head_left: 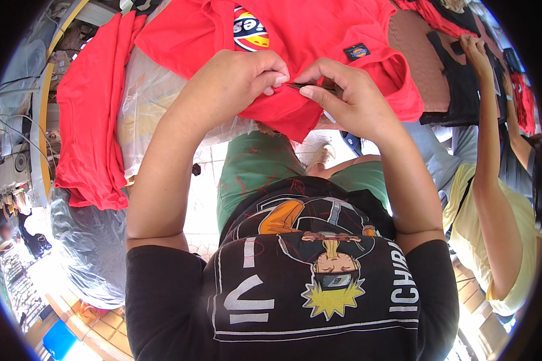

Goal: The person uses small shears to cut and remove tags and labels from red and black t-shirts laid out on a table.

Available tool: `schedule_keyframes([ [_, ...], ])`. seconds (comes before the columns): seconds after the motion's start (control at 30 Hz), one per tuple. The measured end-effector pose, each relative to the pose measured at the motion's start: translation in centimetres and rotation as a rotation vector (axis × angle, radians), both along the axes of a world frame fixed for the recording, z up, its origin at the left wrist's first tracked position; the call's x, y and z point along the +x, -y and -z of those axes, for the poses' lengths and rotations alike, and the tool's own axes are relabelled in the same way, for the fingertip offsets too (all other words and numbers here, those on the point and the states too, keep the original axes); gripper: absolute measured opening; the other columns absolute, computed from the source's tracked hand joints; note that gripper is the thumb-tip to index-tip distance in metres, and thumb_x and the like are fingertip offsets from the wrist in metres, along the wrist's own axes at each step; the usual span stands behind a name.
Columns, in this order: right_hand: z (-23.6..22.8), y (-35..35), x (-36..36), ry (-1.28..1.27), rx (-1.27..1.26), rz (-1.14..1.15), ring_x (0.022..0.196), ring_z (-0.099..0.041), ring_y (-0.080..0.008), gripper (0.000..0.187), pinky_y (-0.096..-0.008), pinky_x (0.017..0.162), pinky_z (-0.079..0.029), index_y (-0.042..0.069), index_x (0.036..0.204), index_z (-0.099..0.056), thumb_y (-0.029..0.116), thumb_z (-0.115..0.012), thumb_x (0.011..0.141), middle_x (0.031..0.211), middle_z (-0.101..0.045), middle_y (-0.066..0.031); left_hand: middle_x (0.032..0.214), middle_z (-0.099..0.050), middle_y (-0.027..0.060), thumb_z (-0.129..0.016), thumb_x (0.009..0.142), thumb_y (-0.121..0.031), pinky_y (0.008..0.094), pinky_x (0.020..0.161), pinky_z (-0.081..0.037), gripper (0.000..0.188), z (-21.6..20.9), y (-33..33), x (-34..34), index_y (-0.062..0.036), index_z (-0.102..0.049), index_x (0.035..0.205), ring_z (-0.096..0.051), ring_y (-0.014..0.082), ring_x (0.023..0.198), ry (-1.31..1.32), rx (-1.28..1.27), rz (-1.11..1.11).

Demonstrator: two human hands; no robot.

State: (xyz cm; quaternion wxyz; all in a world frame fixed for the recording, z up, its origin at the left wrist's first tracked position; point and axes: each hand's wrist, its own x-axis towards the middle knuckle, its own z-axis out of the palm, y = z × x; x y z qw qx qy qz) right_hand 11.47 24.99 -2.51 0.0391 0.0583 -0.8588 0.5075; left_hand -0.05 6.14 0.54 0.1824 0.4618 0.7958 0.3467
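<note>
A red garment [319, 30] lies spread over the work surface in front of me, with a colourful printed emblem [250, 31] and a small dark label [356, 52] on it. My left hand [253, 75] pinches a bit of its red fabric between thumb and fingers. Close beside it, my right hand [349, 93] is closed around slim dark thread snips [294, 86], mostly hidden in the palm. Their tip meets the fabric near my left fingertips. A corner of the garment hangs over the near edge.
A pile of folded red garments [93, 108] hangs at the left, beside clear plastic wrapping [153, 96]. At the right, a co-worker in a yellow top [494, 234] reaches toward black garments [457, 78] on a brown surface [412, 54].
</note>
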Motion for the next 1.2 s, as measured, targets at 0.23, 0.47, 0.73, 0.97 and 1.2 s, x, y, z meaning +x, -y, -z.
schedule_keyframes([
  [0.23, 0.5, 0.6, -0.6, -0.059, -0.031, 0.018, 0.078, -0.066, -0.0247, 0.015, -0.0334, 0.07, -0.051, 0.005, 0.098, -0.063, 0.013, -0.066, 0.086, 0.084, -0.066, -0.0119, 0.076, -0.067, 0.0082, -0.063, 0.09, -0.01, 0.0279, 0.065, -0.051, 0.012, 0.0, 0.0, 0.0, -0.0017, -0.065, 0.098, -0.067, 0.015, 0.069, -0.021, 0.005, 0.005],
  [0.47, 0.0, 0.2, -0.3, -0.05, -0.01, 0.06, 0.073, -0.065, -0.0163, 0.016, -0.0307, 0.065, -0.049, 0.004, 0.099, -0.062, 0.013, -0.067, 0.087, 0.081, -0.066, -0.008, 0.079, -0.066, 0.0063, -0.062, 0.09, -0.01, 0.0258, 0.061, -0.047, 0.009, -1.4, 1.5, -0.7, -0.0033, -0.067, 0.093, -0.062, 0.0136, 0.072, -0.038, 0.249, 0.271],
  [0.73, -0.5, -2.3, 0.5, -0.199, -0.193, 0.238, 0.066, -0.047, -0.0023, 0.018, -0.0199, 0.059, -0.039, 0.003, 0.106, -0.064, 0.011, -0.068, 0.089, 0.078, -0.06, 0.0034, 0.089, -0.064, 0.0073, -0.071, 0.081, -0.011, 0.0228, 0.064, -0.045, 0.012, -3.5, 5.5, 1.7, -0.0036, -0.066, 0.087, -0.062, 0.0143, 0.076, -0.015, 0.132, 0.015],
  [0.97, -0.6, -2.2, 1.2, -0.14, -0.103, 0.22, 0.061, -0.043, -0.0028, 0.018, -0.022, 0.053, -0.036, 0.005, 0.104, -0.064, 0.012, -0.069, 0.088, 0.074, -0.058, 0.0036, 0.094, -0.064, 0.0035, -0.075, 0.076, -0.01, 0.0299, 0.074, -0.049, 0.019, 2.6, 4.0, 2.8, -0.0043, -0.066, 0.092, -0.064, 0.0205, 0.087, -0.466, 0.066, -0.212],
  [1.2, -1.8, -2.1, 1.8, -0.111, -0.074, 0.261, 0.065, -0.046, -0.0031, 0.018, -0.0209, 0.058, -0.039, 0.003, 0.104, -0.063, 0.011, -0.068, 0.089, 0.075, -0.059, 0.0028, 0.081, -0.067, 0.0089, -0.072, 0.079, -0.017, 0.0332, 0.068, -0.05, 0.014, -1.9, 6.4, 3.5, -0.0044, -0.068, 0.084, -0.064, 0.0266, 0.074, -0.018, -0.087, -0.036],
])
